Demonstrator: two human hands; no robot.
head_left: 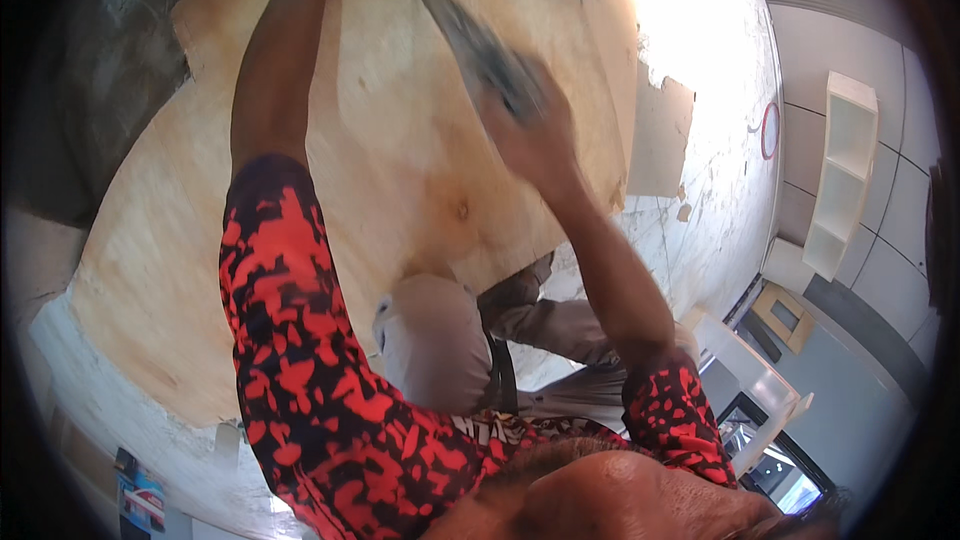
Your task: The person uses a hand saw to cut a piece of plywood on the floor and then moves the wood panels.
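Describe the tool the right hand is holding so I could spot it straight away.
Start from the big pale plywood sheet filling the middle. Over its upper part, the right hand grips a long, flat, dark grey blade, motion-blurred. It is the only dark, narrow thing crossing the light wood.

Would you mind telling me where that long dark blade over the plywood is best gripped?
Probably at the near end, where the right hand already wraps it. The long dark blade runs away over the plywood sheet, tapering toward its far tip, so come from the wearer's side; motion blur hides the handle.
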